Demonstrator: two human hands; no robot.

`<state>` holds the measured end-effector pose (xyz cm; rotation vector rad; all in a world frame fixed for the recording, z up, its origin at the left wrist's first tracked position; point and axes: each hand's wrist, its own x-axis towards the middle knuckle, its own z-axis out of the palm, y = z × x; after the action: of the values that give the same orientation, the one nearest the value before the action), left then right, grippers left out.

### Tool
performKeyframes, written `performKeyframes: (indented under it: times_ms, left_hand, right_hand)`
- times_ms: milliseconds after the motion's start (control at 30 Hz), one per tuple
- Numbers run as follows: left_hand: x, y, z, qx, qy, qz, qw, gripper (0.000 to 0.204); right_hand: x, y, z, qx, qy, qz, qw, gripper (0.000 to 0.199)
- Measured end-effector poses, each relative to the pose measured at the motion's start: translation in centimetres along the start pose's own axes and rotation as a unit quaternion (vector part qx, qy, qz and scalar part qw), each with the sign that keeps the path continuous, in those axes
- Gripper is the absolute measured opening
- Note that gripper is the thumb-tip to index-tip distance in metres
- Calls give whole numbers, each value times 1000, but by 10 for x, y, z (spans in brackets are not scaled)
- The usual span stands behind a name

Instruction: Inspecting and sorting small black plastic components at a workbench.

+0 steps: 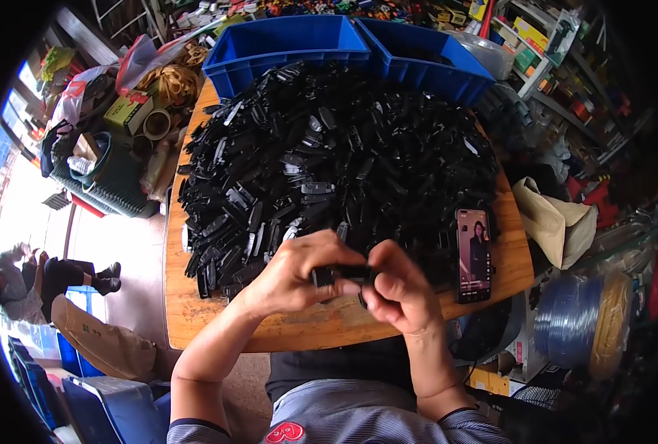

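Observation:
Close to the table's front edge, my left hand (293,272) is closed on a small black plastic piece (323,277). My right hand (403,290) meets it from the other side, its fingers pinched at the piece's right end and somewhat smeared by motion. Most of the piece is hidden behind my fingers, so its exact kind does not show. Just beyond both hands spreads a large heap of small, elongated black plastic parts (318,189), some with shiny faces.
The heap covers much of a wooden table (299,339). Two blue bins (288,59) stand behind it. A phone (474,255) stands at the right edge. Clear tubing coils (576,318) lie right; a basket (110,181) and a seated person (40,277) are left.

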<state>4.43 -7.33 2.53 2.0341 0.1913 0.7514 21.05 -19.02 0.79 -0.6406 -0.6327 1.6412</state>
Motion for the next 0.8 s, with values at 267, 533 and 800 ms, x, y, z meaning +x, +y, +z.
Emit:
performKeyframes:
  times_ms: [267, 533, 800]
  left_hand:
    - [-3, 1, 5, 31, 26, 47, 998, 34]
    - [-3, 5, 22, -250, -31, -185, 950, 37]
    - [-7, -13, -44, -407, 187, -77, 891, 36]
  right_hand:
    - [-2, 8, 8, -47, 35, -38, 998, 45]
    - [14, 27, 8, -417, 166, -358, 819, 27]
    - [-48, -8, -36, -617, 295, -308, 662, 92]
